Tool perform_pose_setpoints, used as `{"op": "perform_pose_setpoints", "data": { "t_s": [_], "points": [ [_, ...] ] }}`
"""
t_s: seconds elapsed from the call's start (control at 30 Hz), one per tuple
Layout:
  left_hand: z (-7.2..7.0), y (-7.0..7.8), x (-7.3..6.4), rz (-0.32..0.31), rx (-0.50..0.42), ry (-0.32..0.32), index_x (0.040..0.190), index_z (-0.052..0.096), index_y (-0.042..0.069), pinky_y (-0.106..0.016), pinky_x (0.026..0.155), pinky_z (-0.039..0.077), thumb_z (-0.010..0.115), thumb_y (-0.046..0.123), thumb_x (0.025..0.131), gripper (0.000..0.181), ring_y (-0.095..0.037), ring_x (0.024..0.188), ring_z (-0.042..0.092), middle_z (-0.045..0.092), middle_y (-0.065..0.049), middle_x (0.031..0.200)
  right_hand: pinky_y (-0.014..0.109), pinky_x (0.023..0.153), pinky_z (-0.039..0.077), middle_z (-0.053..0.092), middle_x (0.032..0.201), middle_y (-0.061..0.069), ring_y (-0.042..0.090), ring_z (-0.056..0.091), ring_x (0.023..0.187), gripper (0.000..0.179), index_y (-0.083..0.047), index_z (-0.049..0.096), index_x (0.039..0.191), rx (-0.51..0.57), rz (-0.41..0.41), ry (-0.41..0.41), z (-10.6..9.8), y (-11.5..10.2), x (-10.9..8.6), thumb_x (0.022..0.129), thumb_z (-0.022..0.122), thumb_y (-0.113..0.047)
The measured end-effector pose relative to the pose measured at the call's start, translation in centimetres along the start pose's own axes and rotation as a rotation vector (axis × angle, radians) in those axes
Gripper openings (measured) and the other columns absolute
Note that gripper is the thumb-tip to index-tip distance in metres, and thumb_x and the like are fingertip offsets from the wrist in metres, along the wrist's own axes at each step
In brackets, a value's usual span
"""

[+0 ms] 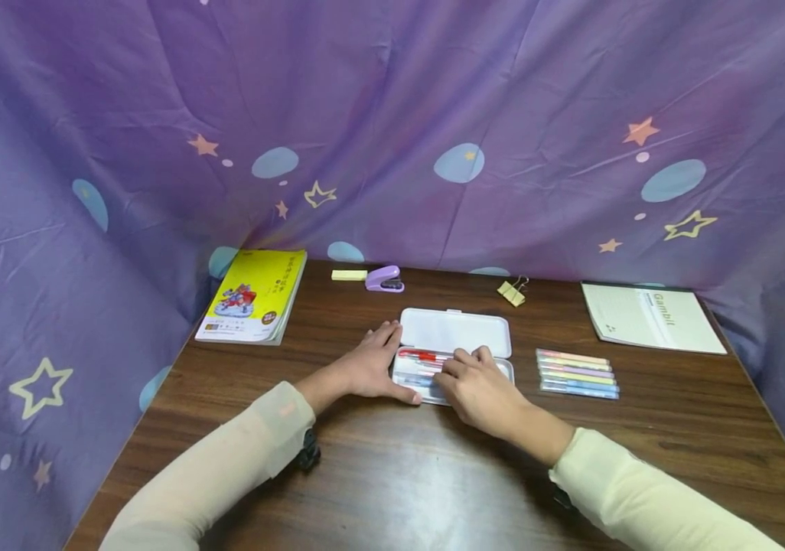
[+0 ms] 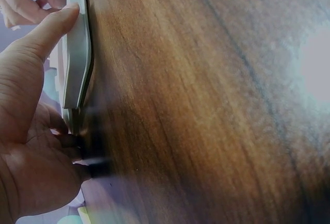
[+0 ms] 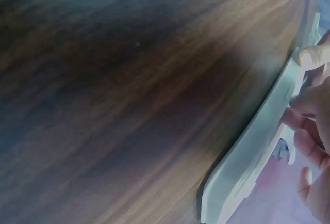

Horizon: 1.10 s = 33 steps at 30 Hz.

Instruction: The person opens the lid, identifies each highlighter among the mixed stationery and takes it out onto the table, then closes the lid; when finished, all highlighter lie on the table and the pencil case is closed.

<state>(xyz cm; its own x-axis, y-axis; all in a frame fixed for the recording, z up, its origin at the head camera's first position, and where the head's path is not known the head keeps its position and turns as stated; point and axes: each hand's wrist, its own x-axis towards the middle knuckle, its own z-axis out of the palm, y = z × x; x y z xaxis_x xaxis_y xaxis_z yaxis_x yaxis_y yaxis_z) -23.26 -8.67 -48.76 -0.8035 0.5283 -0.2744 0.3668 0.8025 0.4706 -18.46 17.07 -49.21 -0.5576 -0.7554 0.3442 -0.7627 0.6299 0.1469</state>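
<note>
An open white pencil case (image 1: 455, 331) lies at the middle of the table, its lid folded back. Inside its tray are a red pen (image 1: 427, 356) and some pale blue pens (image 1: 412, 379). My left hand (image 1: 369, 373) spans the case's left end, thumb straight along the front edge and fingers extended by the hinge side. The left thumb (image 2: 54, 25) presses the case's wall in the left wrist view. My right hand (image 1: 478, 386) reaches down into the tray with bent fingers over the pens. Its fingertips are partly hidden, so whether they pinch a pen is unclear.
Several pastel highlighters (image 1: 577, 373) lie in a row right of the case. Behind are a yellow book (image 1: 255, 295), a pale yellow sticky-note pad (image 1: 349, 275), a purple stapler (image 1: 383, 278), a yellow binder clip (image 1: 513, 292) and a notebook (image 1: 650, 317). A purple curtain (image 1: 379, 115) surrounds the table.
</note>
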Motion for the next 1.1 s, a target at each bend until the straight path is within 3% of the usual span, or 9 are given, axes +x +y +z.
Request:
{"op": "perform_pose_setpoints", "data": {
  "t_s": [0.37,0.67,0.9,1.1],
  "points": [
    [-0.1,0.0,0.0,0.007,0.0,-0.003,0.176,0.006,0.0,-0.05,0.143,0.006,0.086,0.073,0.084,0.143,-0.034,0.175,0.0,0.004,-0.019,0.187,0.042,0.078,0.043,0.066,0.092,-0.004,0.02,0.057,0.09,0.013,-0.02,0.082,0.095,0.043,0.085,-0.09,0.5,-0.1,0.8,0.093,0.09,-0.029],
    [-0.1,0.1,-0.1,0.007,-0.009,-0.002,0.176,0.006,-0.001,-0.051,0.143,0.006,0.085,0.074,0.083,0.143,-0.037,0.175,0.001,0.004,-0.02,0.187,0.044,0.077,0.043,0.07,0.095,-0.003,0.02,0.058,0.09,0.016,-0.02,0.082,0.091,0.108,0.131,-0.148,-0.1,0.0,1.7,0.091,0.091,-0.032],
    [0.0,0.0,-0.1,0.005,-0.012,-0.002,0.177,0.005,0.001,-0.051,0.143,0.005,0.085,0.076,0.083,0.144,-0.036,0.175,0.001,0.003,-0.018,0.188,0.053,0.088,0.048,0.064,0.099,-0.002,0.022,0.056,0.094,0.025,-0.019,0.077,0.089,0.073,0.112,-0.085,-1.2,0.5,1.7,0.087,0.094,-0.038],
    [0.1,-0.1,0.1,-0.006,-0.02,-0.001,0.177,0.006,0.001,-0.051,0.143,0.006,0.086,0.075,0.082,0.144,-0.034,0.175,0.001,0.003,-0.018,0.187,0.068,0.103,0.049,0.066,0.113,0.004,0.029,0.059,0.106,0.028,-0.014,0.076,0.095,-0.057,0.005,0.047,-1.3,1.8,0.6,0.086,0.094,-0.034]
  ]
}}
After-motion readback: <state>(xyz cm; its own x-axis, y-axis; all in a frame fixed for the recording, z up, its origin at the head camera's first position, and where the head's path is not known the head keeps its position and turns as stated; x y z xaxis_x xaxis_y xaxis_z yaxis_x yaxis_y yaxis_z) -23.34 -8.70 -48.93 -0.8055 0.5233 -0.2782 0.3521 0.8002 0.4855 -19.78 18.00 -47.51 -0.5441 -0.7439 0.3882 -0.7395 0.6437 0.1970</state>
